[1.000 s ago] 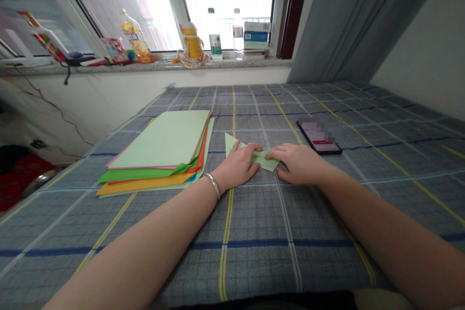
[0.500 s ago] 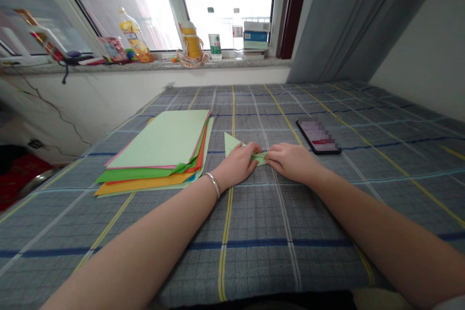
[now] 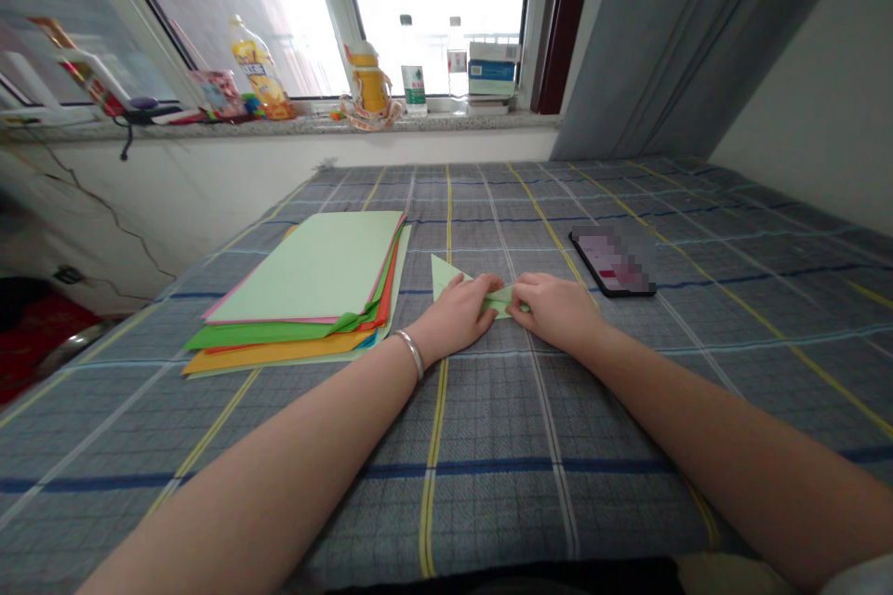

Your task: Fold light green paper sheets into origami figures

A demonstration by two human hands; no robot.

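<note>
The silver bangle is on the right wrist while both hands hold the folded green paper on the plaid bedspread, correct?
No, the silver bangle is on the left wrist, not the right; the head view shows it. The left hand and right hand do hold the folded green paper on the plaid bedspread.

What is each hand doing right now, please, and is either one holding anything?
Left hand: closed, holding the folded pale green paper against the bedspread.
Right hand: closed, holding the same paper's other end.

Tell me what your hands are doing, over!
Left hand and right hand pressing folded light green paper. Coloured paper stack left of it, phone right, neither touching the hands.
</note>
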